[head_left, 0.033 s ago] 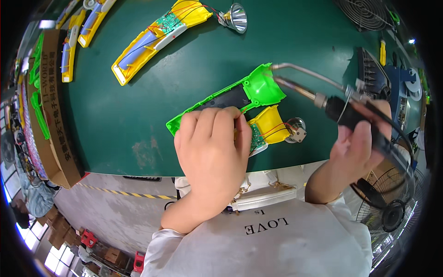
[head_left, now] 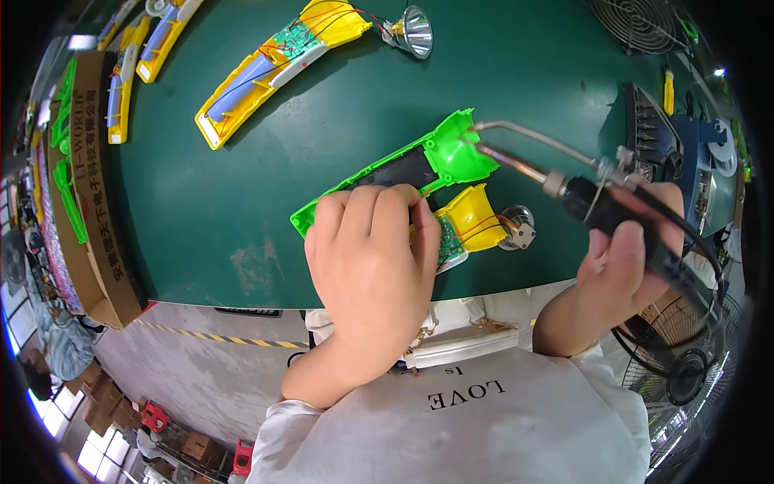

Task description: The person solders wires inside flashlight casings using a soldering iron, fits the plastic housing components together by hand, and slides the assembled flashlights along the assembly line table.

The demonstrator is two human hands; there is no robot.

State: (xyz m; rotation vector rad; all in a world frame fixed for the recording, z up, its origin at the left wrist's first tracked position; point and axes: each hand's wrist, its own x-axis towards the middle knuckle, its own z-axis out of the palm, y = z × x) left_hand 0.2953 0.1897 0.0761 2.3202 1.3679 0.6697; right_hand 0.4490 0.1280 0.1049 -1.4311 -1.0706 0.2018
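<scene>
My left hand (head_left: pixel 367 242) is closed over the near edge of a green plastic housing half (head_left: pixel 463 153), which has a black panel (head_left: pixel 399 169) inside. A thin red wire (head_left: pixel 426 193) shows at its pinched thumb and index fingertips. Partly beneath that hand lies a yellow housing half (head_left: pixel 476 218) with a green circuit board (head_left: pixel 448 242) and a wired lamp reflector (head_left: pixel 518 227). My right hand (head_left: pixel 629 250) grips a soldering iron (head_left: pixel 592 202) with a metal solder-feed tube (head_left: pixel 540 137) clamped on it. Both tips point at the green housing's wide end.
An open yellow housing (head_left: pixel 266 73) with a blue battery and lamp reflector (head_left: pixel 415 32) lies farther back. More yellow halves (head_left: pixel 121 89) are at far left, beside a cardboard box (head_left: pixel 109 202). A round metal grille (head_left: pixel 637 24) and a fan (head_left: pixel 685 375) are on the right.
The soldering iron and its feed tube have shifted slightly left and down at their tips, with my right hand. My left hand and the housings stay put.
</scene>
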